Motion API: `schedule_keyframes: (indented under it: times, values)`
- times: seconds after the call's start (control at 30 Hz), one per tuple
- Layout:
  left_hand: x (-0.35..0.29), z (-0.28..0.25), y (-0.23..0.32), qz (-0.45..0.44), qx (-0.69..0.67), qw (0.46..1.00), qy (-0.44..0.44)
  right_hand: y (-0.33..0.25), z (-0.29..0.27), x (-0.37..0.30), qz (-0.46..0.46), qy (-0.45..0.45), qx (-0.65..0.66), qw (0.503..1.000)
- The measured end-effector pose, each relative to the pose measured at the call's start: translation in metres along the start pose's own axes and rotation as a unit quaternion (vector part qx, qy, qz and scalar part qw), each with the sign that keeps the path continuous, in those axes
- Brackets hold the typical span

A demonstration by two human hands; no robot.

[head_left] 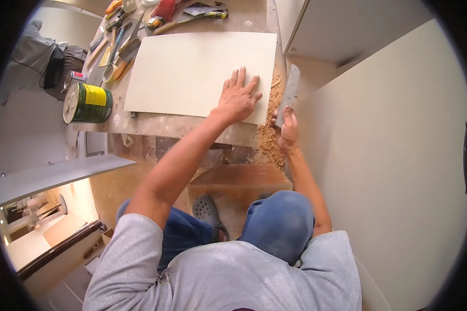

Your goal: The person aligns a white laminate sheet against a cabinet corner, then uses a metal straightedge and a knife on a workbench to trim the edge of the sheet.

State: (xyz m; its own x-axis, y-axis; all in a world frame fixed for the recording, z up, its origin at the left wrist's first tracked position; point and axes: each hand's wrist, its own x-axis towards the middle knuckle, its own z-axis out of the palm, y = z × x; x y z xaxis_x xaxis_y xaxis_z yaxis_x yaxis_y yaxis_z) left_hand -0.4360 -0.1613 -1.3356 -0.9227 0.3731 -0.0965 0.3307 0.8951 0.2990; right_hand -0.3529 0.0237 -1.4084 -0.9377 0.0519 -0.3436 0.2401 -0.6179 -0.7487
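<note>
A cream rectangular board (192, 67) lies flat on the worn workbench (166, 122). My left hand (238, 96) rests palm down near its right edge, fingers spread. Beyond that edge, my right hand (288, 132) grips the near end of a thin, pale grey flat strip (290, 88) with a rounded tip and small dark marks. The strip is raised beside the board, apart from it; its exact kind is unclear. The thumb lies over its face, and the other fingers are partly hidden behind.
Sawdust (269, 142) covers the bench's right side. A green and yellow can (88, 102) stands left of the board; hand tools, including a hammer (114, 26), crowd the far side. A large pale panel (389, 135) rises at right. A brown box (238, 179) sits before my legs.
</note>
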Motion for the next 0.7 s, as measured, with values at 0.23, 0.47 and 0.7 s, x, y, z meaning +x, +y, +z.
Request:
schedule_keyframes:
  times: [0.23,0.47,0.7]
  values:
    - [0.0,0.04,0.009,-0.051,0.018,0.993,0.105,0.008,0.02,0.043,-0.087,0.02,-0.097,0.991]
    - [0.001,0.036,0.002,-0.057,0.025,0.993,0.098,-0.021,0.057,0.104,-0.148,0.039,-0.29,0.945]
    - [0.002,0.038,0.009,-0.037,0.007,0.993,0.114,-0.038,0.05,0.172,-0.134,-0.004,-0.227,0.965]
